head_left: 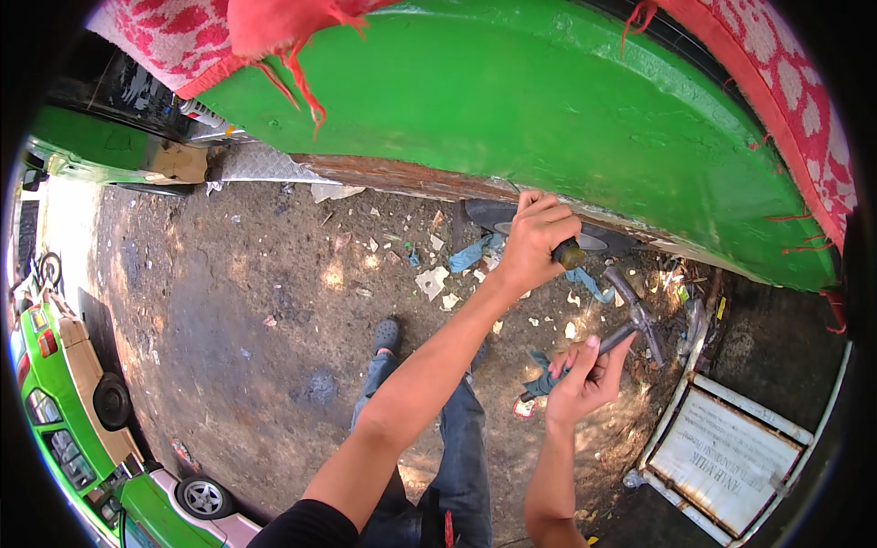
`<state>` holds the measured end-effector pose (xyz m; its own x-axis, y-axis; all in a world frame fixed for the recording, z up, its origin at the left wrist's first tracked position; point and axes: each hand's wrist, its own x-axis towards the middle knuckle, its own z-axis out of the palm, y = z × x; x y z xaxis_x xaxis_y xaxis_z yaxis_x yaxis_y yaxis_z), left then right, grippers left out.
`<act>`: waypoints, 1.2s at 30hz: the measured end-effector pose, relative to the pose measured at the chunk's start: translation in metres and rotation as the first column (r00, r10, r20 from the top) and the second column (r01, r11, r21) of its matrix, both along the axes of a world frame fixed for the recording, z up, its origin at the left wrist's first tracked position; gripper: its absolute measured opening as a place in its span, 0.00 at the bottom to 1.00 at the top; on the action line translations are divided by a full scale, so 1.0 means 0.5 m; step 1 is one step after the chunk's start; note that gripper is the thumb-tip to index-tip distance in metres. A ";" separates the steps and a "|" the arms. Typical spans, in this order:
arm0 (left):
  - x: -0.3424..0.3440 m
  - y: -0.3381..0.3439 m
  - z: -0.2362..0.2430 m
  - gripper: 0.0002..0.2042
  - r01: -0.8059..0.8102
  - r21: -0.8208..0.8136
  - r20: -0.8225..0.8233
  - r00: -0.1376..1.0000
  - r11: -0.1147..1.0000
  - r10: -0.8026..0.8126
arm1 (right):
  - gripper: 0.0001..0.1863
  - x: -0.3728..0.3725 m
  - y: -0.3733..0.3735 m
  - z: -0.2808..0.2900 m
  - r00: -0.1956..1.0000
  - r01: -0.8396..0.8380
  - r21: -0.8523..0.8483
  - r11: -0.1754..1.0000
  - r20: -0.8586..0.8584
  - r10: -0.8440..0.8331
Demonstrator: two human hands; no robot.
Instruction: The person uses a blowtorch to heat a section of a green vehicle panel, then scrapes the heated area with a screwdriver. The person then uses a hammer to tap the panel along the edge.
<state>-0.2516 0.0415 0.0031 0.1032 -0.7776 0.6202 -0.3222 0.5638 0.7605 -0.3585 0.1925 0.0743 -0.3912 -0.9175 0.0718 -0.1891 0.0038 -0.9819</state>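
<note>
My left hand (537,239) is closed round a screwdriver (568,254) with a dark handle and a yellowish butt end. Its thin shaft points up and left to the lower edge of a green vehicle body panel (457,91); whether the tip touches there I cannot tell. Below and to the right, my right hand (585,379) grips a hammer (638,315) by its handle, thumb along the shaft. The metal head stands apart from the screwdriver's butt. Along the panel's bottom runs a rough reddish-brown strip (393,172).
Red-and-white patterned cloths (795,82) hang over the panel's top. A wheel (594,239) lies under it. Paint flakes (431,281) and blue scraps litter the ground (237,310). A white framed sign (722,457) stands at the right; green cars (64,429) are parked left.
</note>
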 end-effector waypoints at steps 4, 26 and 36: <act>0.003 -0.002 -0.007 0.11 -0.014 0.005 0.005 1.000 1.000 0.014 | 0.31 -0.003 0.001 -0.005 0.999 -0.028 -0.058 0.998 -0.031 0.026; -0.007 -0.014 0.004 0.12 -0.046 0.052 -0.072 0.996 0.998 0.050 | 0.29 0.004 -0.012 -0.030 0.999 0.025 -0.201 0.979 0.048 -0.015; -0.003 -0.003 -0.044 0.11 -0.101 0.115 -0.027 0.994 0.988 0.104 | 0.31 -0.001 -0.015 -0.029 0.996 -0.011 -0.048 0.999 -0.088 0.006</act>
<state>-0.2530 0.0400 -0.0187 0.2050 -0.8271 0.5234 -0.3476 0.4383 0.8289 -0.3589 0.1851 0.0597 -0.3736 -0.9154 0.1502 -0.2748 -0.0454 -0.9604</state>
